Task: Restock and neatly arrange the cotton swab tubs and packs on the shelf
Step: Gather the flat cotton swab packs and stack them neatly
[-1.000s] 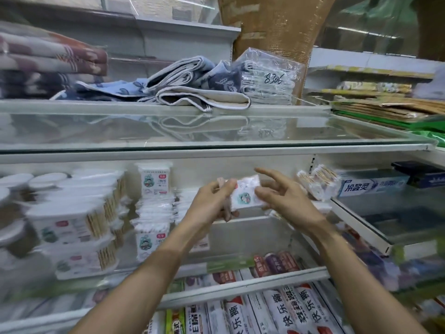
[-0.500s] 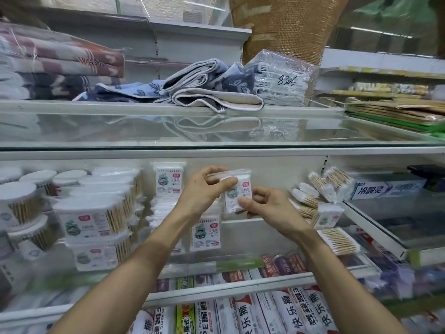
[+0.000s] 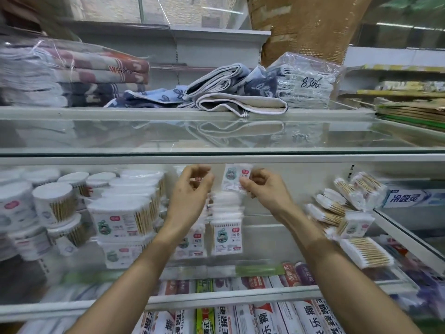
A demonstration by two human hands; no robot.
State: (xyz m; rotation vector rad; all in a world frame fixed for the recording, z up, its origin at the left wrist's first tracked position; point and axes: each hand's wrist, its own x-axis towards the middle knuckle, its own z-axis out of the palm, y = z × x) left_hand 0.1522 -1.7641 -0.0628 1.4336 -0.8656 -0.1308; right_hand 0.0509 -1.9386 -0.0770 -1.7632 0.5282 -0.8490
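My right hand (image 3: 263,190) pinches a small cotton swab pack (image 3: 234,176) by its right edge and holds it upright on top of a stack of like packs (image 3: 226,227), just under the glass shelf. To its left, my left hand (image 3: 190,191) has its fingers curled in front of the top pack of the neighbouring stack (image 3: 192,242); a red label shows between the fingers, and a grip is unclear. Square cotton swab tubs (image 3: 122,220) and round tubs (image 3: 54,201) are stacked on the left.
Loose swab packs (image 3: 349,208) lie jumbled on the right, beside a toothpaste box (image 3: 409,197). The glass shelf (image 3: 216,150) above carries folded towels (image 3: 236,95). Toothpaste boxes (image 3: 265,317) fill the shelf below, behind a white rail (image 3: 216,300).
The pack has risen and shifted right onto the top of the stack. My left hand has come off it and moved left; my right hand still pinches it.
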